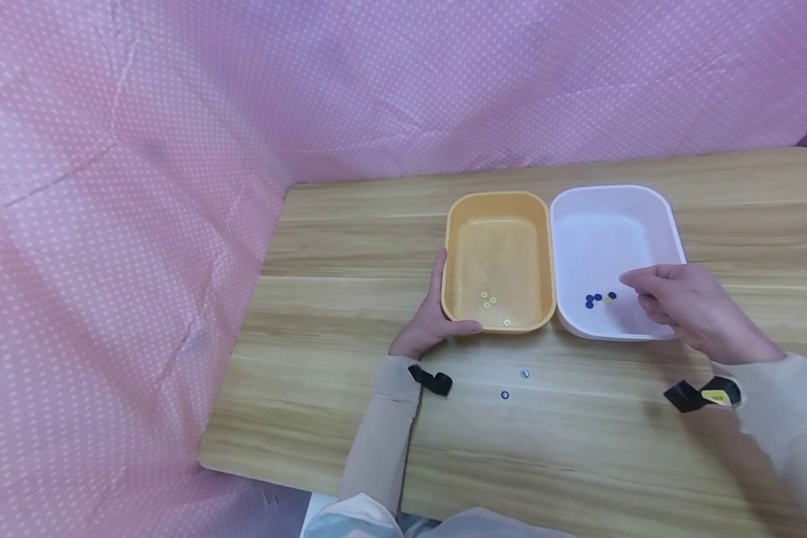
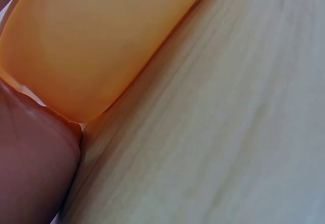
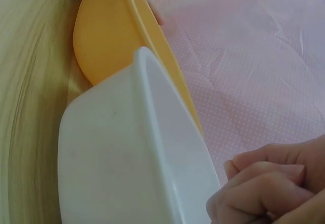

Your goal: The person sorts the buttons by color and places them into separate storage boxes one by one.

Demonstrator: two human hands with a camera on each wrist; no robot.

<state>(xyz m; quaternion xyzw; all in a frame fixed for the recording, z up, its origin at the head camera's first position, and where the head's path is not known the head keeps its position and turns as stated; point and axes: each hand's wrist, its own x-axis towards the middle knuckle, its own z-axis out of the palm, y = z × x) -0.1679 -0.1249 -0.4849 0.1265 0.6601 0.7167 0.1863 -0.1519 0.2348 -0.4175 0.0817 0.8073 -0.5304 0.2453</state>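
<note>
My left hand (image 1: 427, 321) holds the near left corner of an orange tub (image 1: 500, 329), thumb along its front and fingers on its left side. Several yellow buttons (image 1: 487, 305) lie on that tub's floor. A white tub (image 1: 622, 224) stands directly to its right. On the white tub's floor are several dark blue buttons (image 1: 589, 299) and a small yellow button (image 1: 607, 300). Above the near right part of the white tub is my right hand (image 1: 699, 306), fingers curled and thumb against index finger. No object shows between its fingertips in the right wrist view.
A blue button (image 1: 505, 394) and a paler bluish one (image 1: 525, 373) lie on the wooden table (image 1: 323, 336) in front of the orange tub. Pink dotted cloth (image 1: 403, 82) hangs behind the table and along its left.
</note>
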